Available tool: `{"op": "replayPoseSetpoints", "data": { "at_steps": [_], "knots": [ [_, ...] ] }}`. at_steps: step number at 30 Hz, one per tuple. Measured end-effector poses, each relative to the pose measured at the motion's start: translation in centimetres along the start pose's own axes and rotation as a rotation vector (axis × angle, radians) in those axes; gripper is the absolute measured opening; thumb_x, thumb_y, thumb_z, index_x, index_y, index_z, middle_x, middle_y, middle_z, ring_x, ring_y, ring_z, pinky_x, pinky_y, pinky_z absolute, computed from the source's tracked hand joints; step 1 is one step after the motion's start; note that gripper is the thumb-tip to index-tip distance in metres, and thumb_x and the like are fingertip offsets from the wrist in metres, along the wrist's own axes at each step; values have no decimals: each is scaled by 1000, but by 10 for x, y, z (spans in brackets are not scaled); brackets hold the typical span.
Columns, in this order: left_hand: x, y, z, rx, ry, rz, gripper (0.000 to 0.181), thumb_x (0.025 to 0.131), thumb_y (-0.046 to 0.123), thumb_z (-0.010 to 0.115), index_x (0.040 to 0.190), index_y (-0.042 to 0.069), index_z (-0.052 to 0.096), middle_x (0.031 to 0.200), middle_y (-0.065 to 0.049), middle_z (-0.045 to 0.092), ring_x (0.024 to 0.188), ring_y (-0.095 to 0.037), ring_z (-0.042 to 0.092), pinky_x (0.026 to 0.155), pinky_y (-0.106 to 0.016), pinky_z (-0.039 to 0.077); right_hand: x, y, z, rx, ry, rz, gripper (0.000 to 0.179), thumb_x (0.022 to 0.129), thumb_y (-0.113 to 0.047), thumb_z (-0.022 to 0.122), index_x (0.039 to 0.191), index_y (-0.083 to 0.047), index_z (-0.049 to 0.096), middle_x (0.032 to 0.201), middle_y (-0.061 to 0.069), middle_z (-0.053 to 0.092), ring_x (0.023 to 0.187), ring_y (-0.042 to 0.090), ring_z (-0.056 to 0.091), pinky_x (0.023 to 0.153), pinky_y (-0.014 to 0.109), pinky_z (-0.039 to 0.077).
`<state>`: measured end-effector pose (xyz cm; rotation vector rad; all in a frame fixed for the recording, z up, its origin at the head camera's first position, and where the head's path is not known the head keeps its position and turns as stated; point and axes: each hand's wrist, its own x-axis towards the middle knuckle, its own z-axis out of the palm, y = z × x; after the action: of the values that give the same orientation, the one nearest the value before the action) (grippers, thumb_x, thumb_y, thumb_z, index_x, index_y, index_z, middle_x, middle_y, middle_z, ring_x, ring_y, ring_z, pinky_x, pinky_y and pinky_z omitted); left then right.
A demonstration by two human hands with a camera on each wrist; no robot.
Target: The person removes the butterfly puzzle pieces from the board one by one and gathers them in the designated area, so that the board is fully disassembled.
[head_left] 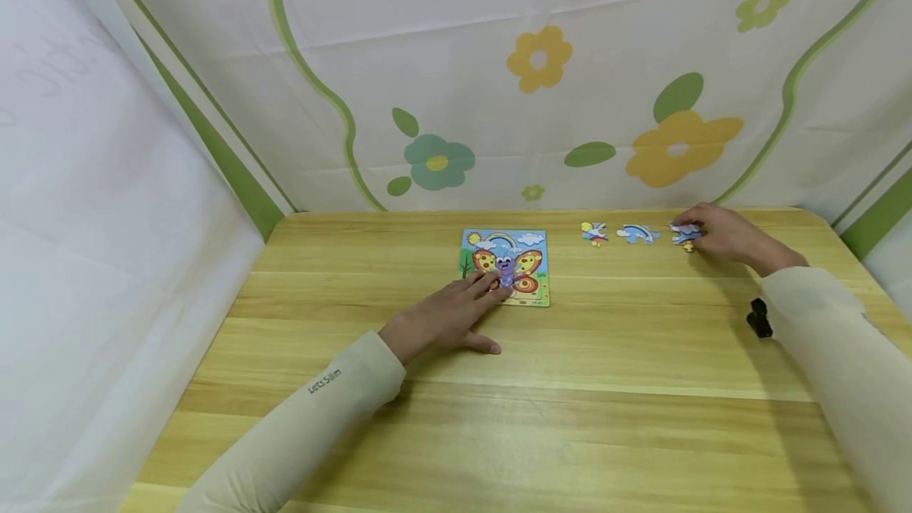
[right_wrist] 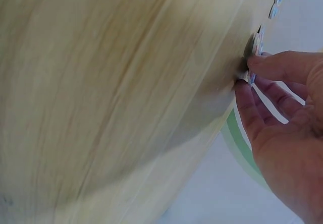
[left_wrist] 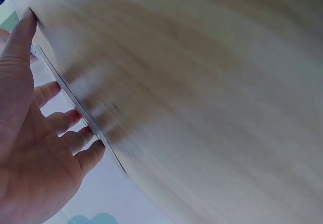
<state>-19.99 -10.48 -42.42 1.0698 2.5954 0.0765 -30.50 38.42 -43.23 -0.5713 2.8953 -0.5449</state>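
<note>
Toward the right of the frame, right hand (head_left: 727, 233) pinches a puzzle piece (head_left: 685, 233) between thumb and fingers. Mid-frame, left hand (head_left: 452, 313), fingers spread, rests on the butterfly board (head_left: 529, 261). Risks, as I judge: a slack pinch could drop the piece; a careless sweep could knock the nearby rainbow piece (head_left: 638, 233); uneven pressure might skid the board. Surface: wood-grained table (head_left: 570, 418). Behind: flower-printed white cloth (head_left: 442, 38).

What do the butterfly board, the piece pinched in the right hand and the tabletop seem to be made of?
Butterfly board: perhaps thin wood or stiff card, printed; its edge looks straight and flat.
Held piece: likely similar printed sheet, thin seen edge-on.
Tabletop: wood or wood-look laminate, given its striped grain and soft sheen.
</note>
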Motion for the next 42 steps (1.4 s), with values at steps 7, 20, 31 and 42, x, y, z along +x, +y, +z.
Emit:
{"op": "replayPoseSetpoints", "data": {
  "at_steps": [7, 20, 31, 42],
  "knots": [
    [1, 0, 1, 0, 2, 3, 95, 97, 67, 59, 170, 22, 18, 178, -11, 11, 164, -35, 13, 132, -51, 21, -1, -1, 0, -6, 3, -8, 35, 93, 12, 59, 127, 19, 62, 124, 38, 57, 107, 49, 61, 91, 62, 50],
    [1, 0, -1, -4, 7, 12, 95, 97, 67, 59, 170, 22, 17, 178, -12, 10, 164, -35, 12, 132, -52, 20, -3, 0, -3, 2, 6, 18, 35, 91, 13, 59, 126, 21, 60, 119, 37, 58, 103, 45, 60, 88, 59, 51],
    [1, 1, -3, -15, -2, 10, 95, 98, 66, 60, 170, 22, 17, 178, -12, 10, 164, -35, 11, 132, -52, 20, -4, 0, -5, -21, 7, 24, 37, 91, 14, 58, 128, 20, 59, 120, 38, 57, 102, 45, 60, 87, 60, 51],
    [-1, 2, -1, 28, -5, 2, 95, 99, 67, 56, 170, 19, 17, 178, -12, 9, 164, -34, 12, 132, -50, 21, 5, -34, -3, -33, 50, -15, 46, 91, 11, 63, 135, 18, 54, 137, 44, 49, 127, 60, 46, 102, 73, 43]
  ]
}}
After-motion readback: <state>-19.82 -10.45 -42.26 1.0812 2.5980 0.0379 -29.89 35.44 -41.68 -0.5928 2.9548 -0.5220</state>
